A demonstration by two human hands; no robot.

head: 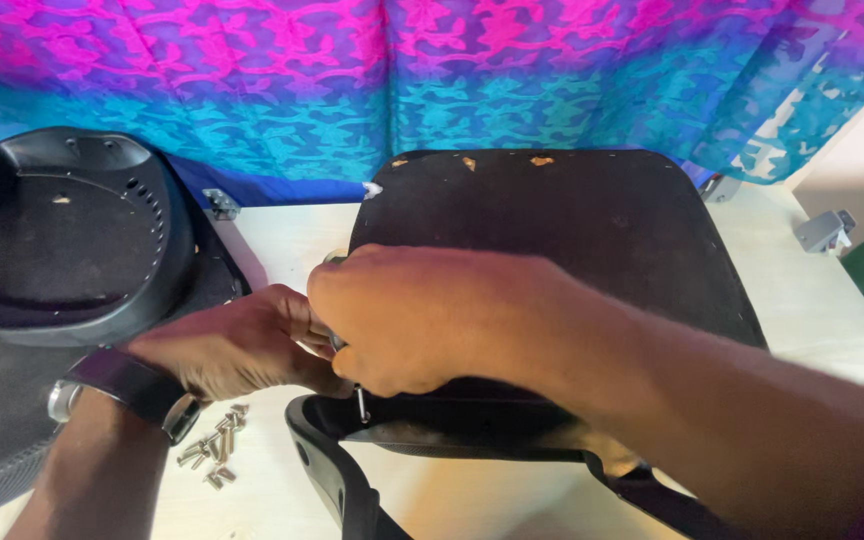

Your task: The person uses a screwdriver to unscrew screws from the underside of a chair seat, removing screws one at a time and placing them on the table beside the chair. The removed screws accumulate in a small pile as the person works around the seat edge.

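A black chair seat pad [572, 230] lies flat on a pale table [812, 310], its worn edge at the far side. My right hand [422, 315] is closed around a thin metal tool [362, 402] whose tip points down at a black plastic bracket [327, 470] at the seat's near edge. My left hand [237, 345], with a dark wristwatch [132, 390] on the wrist, presses against the right hand by the same spot; what its fingers hold is hidden.
A black moulded chair shell [62, 235] sits at the left. Several small silver screws [214, 445] lie on the table by my left wrist. A pink and teal cloth [432, 80] hangs behind. Metal brackets [824, 232] sit at the table's corners.
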